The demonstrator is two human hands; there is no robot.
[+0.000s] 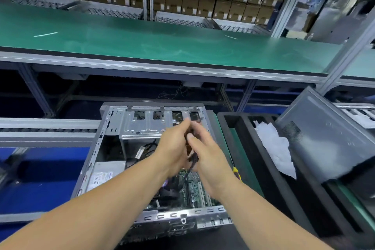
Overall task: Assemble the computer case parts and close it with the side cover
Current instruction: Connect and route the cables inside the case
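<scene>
1 green conveyor belt [162,46] runs across rear. 1 open computer case [113,140] lies on side at centre; motherboard [194,189] inside. 1 grey side cover [324,144] leans at right, beside black foam tray [269,178] w/ white paper [278,148]. 2 hands over case: left hand [174,148] & right hand [207,154], fingers curled together round a dark cable bundle [193,160], blocking drive-bay area. Exact grip blurred.

white label [102,178] on the power supply inside the open computer case [113,128], print too blurred to read
</scene>
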